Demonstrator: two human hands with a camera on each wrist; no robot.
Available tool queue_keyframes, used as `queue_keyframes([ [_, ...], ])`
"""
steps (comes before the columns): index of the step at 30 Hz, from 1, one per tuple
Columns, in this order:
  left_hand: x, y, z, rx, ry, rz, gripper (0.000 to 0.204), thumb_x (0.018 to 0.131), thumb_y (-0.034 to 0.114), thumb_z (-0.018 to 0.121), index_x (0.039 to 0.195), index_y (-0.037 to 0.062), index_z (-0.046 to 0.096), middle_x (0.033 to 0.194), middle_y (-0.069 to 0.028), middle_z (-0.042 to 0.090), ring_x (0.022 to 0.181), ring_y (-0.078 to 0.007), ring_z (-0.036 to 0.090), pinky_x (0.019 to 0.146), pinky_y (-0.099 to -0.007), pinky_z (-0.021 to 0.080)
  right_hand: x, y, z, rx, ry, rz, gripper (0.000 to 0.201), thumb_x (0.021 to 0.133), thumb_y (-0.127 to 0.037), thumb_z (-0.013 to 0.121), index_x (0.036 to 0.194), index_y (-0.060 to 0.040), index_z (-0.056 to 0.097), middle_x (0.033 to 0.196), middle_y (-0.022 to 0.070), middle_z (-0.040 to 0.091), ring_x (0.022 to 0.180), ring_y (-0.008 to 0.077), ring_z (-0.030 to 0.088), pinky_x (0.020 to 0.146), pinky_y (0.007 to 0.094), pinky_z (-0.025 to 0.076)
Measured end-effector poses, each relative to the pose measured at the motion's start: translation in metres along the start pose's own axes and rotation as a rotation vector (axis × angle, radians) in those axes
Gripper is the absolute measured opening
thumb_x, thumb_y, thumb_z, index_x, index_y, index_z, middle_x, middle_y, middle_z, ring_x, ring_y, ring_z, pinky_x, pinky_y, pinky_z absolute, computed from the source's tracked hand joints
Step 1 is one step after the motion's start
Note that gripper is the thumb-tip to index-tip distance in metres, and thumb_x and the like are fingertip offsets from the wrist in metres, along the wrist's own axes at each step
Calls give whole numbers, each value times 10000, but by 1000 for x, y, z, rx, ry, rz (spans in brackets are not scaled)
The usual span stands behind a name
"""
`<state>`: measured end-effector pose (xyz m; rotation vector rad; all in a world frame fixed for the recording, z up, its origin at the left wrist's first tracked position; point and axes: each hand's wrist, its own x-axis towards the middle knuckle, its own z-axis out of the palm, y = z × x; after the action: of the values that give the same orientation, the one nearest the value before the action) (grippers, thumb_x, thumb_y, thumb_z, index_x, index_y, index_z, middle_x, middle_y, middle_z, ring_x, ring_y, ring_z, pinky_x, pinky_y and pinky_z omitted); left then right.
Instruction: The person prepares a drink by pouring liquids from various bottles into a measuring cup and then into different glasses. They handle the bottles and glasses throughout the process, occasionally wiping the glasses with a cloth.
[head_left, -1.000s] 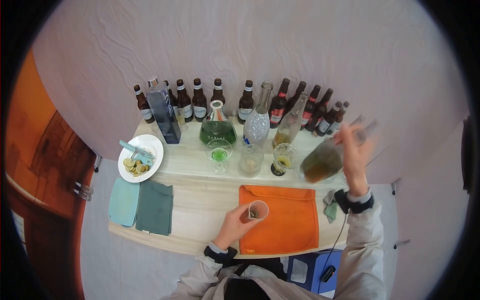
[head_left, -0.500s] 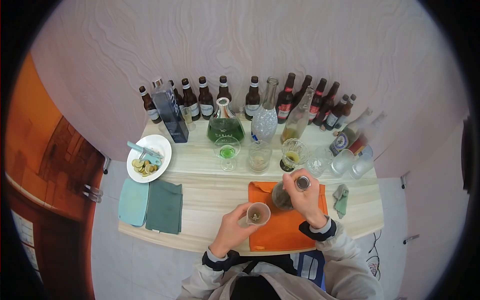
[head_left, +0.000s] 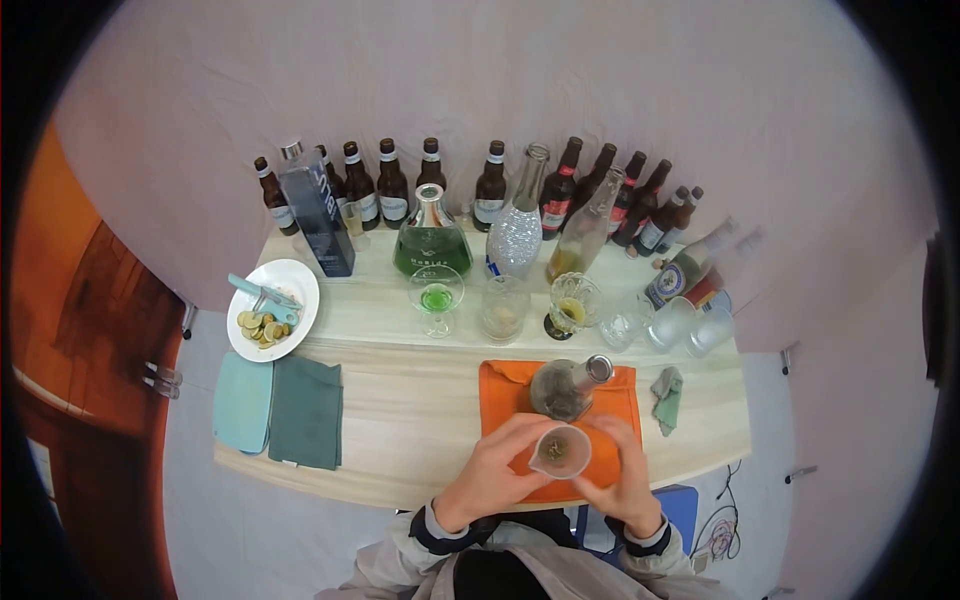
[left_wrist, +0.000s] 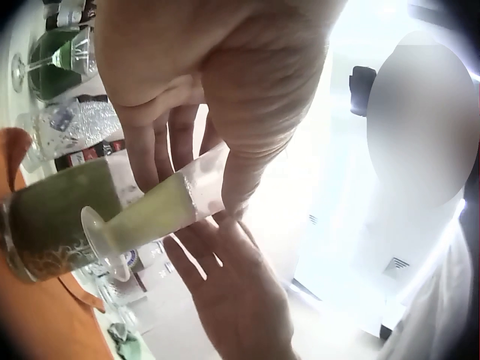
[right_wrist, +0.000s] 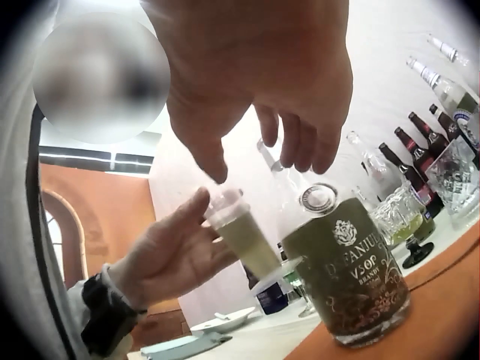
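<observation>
A clear footed measuring cup with pale yellow-green liquid is held in my left hand, thumb and fingers round its upper part. The left wrist view shows the cup tilted with its foot visible. On the other side of the cup, my right hand has its fingers spread and relaxed, its thumb close to the rim. A brandy bottle with dark green-looking glass and VSOP lettering stands upright just beyond the cup. Under it lies an orange cloth.
Behind stand a green decanter, a glittery bottle, several brown beer bottles and a row of glasses, including a black-footed one. At left are a plate with lime slices, a teal board and a dark green cloth.
The right hand brought the brandy bottle from the back right onto the orange cloth, let go of it and moved beside the cup. The left hand moved the cup rightward.
</observation>
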<state>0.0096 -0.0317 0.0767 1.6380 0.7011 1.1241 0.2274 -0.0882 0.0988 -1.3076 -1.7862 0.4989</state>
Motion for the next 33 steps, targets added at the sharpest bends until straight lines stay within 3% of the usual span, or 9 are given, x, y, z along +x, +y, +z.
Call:
queue_keyframes([
  [2,5,5,8,-42,-37,28,510,782,32,860,1260,4,684,1245,-140,681,1137,-280,675,952,-361,545,0,-13,6,-19,-72,-84,714,722,-59,914,1330,-2,544,1285,210,622,1185,391,630,1017,443,509],
  [5,11,13,14,-67,-86,22,526,793,68,885,1271,-3,676,1273,-149,666,1143,-286,676,952,-364,549,-9,-7,9,-61,23,-71,639,710,-29,896,1274,4,598,1214,203,662,1126,390,659,955,446,533],
  [8,16,15,13,-9,-76,77,592,779,86,903,1309,0,653,1289,-151,654,1157,-283,673,961,-366,551,-4,-3,0,-135,78,-107,591,703,-14,887,1237,5,635,1171,198,682,1077,389,679,920,433,548],
  [10,18,9,7,-50,23,64,684,781,134,910,1381,24,601,1327,-146,608,1140,-308,671,971,-368,554,4,0,-12,-167,101,-125,567,701,-6,882,1219,5,653,1159,197,689,1055,391,686,907,426,554],
  [12,25,-10,2,55,27,-31,761,766,187,932,1412,24,564,1358,-156,585,1216,-329,627,1028,-399,524,12,5,-25,-254,231,-85,550,716,39,851,1229,7,655,1177,200,689,1065,390,685,921,420,553],
  [14,39,-30,6,257,113,111,826,758,214,940,1444,27,520,1421,-162,547,1311,-348,557,1106,-428,465,26,8,-33,-278,300,-83,533,722,69,829,1224,9,657,1180,201,689,1069,390,684,928,424,552],
  [15,43,-39,12,243,88,93,886,742,232,948,1465,27,477,1460,-167,517,1366,-353,507,1154,-441,418,33,10,-37,-301,366,-86,519,728,100,806,1218,12,660,1183,202,690,1072,390,682,935,428,551],
  [18,50,-61,20,171,45,93,879,735,234,949,1451,33,480,1483,-171,498,1358,-358,515,1140,-432,435,51,17,-48,-399,350,-165,540,726,142,776,1236,17,649,1192,204,685,1085,394,676,951,431,546],
  [33,49,-66,17,163,42,108,885,730,240,955,1449,51,475,1478,-175,498,1381,-363,499,1145,-438,433,75,17,-58,-549,340,-341,521,750,165,705,1246,15,652,1208,198,684,1127,403,656,972,456,538],
])
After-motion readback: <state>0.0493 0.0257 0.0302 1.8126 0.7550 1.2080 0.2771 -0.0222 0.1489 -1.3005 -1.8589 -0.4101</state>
